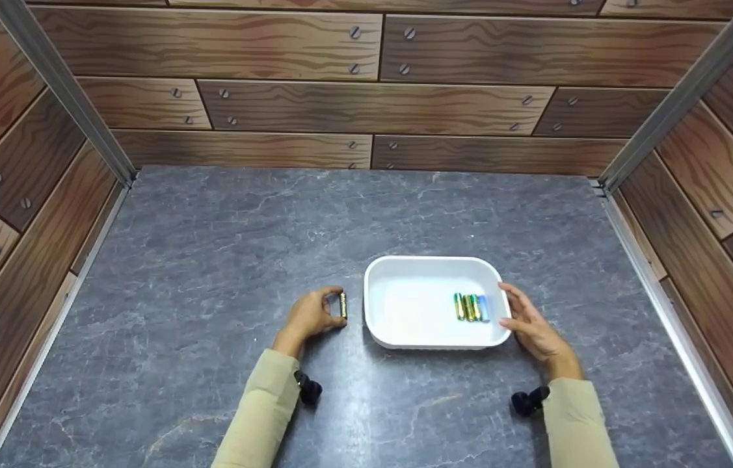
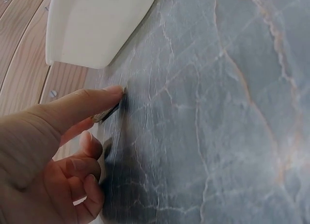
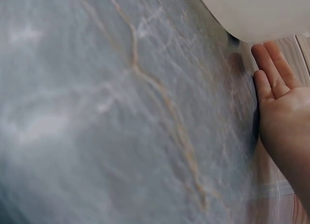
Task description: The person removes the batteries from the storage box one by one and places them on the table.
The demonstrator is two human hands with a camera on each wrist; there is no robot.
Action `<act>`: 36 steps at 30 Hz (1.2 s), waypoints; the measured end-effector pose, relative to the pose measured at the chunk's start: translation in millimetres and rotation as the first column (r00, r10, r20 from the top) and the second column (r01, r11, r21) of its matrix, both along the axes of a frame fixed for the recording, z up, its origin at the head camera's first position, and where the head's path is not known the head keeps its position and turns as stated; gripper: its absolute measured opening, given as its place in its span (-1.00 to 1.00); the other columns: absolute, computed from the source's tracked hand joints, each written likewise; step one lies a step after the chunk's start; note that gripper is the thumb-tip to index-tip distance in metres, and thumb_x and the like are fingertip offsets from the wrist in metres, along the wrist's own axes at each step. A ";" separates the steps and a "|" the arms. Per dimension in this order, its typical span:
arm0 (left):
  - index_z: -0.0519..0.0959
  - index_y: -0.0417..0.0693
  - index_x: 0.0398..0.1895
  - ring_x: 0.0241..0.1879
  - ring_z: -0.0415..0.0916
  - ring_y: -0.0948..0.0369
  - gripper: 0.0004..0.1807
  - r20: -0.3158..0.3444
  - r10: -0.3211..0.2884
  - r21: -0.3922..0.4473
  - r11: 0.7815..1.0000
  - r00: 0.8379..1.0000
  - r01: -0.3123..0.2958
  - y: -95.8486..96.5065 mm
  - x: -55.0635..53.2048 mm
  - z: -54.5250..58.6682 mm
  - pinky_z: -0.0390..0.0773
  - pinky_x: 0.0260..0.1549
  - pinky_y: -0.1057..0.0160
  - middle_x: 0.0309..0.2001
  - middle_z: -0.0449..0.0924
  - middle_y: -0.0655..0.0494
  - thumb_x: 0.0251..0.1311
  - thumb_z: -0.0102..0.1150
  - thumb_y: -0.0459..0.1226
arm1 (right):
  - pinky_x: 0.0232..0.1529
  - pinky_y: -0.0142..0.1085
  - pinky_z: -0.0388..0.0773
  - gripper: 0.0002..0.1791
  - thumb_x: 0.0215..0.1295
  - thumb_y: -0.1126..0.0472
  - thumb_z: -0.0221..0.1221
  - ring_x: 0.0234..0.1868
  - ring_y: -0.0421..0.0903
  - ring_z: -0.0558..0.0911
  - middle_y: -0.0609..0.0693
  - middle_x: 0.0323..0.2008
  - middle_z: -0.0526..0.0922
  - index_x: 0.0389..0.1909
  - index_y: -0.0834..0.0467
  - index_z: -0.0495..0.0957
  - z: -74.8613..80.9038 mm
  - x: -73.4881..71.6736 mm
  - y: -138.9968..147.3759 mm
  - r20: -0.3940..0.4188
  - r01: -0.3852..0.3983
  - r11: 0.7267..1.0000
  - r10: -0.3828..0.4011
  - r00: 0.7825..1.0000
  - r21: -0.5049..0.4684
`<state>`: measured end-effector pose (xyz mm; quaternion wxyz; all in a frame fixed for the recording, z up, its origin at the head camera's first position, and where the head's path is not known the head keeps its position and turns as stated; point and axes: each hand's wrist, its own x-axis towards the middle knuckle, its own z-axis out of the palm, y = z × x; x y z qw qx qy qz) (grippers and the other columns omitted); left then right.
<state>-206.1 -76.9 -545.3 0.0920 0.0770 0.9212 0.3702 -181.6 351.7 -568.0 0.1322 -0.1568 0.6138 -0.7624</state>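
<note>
The left hand [image 1: 311, 314] pinches 1 cylindrical battery [image 1: 343, 305] by the tabletop [image 1: 242, 227], left of the white plastic tub [image 1: 405, 305]; the right hand [image 1: 535, 333], fingers extended, touches its right side. Loading batteries [image 1: 469, 307] seems underway; next calls for clearing the rim.

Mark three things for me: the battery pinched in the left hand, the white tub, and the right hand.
Battery [image 1: 343, 306]: head view, middle of its side.
White tub [image 1: 408, 305]: head view, bare part of its floor.
Right hand [image 1: 535, 333]: head view, middle of the hand.
</note>
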 end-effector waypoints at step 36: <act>0.53 0.01 0.20 -0.67 0.25 0.34 -0.42 -0.094 -0.075 0.128 0.988 0.993 0.086 32.7 5.6 59.9 0.28 -0.62 0.43 -0.46 0.51 0.06 0.04 0.41 -0.20 | 0.15 -0.50 0.43 -0.26 0.26 0.54 -0.02 0.22 -0.38 0.47 -0.32 0.27 0.40 0.43 0.05 0.07 -1.0 -0.1 -1.4 0.034 0.033 0.999 -0.034 0.999 0.030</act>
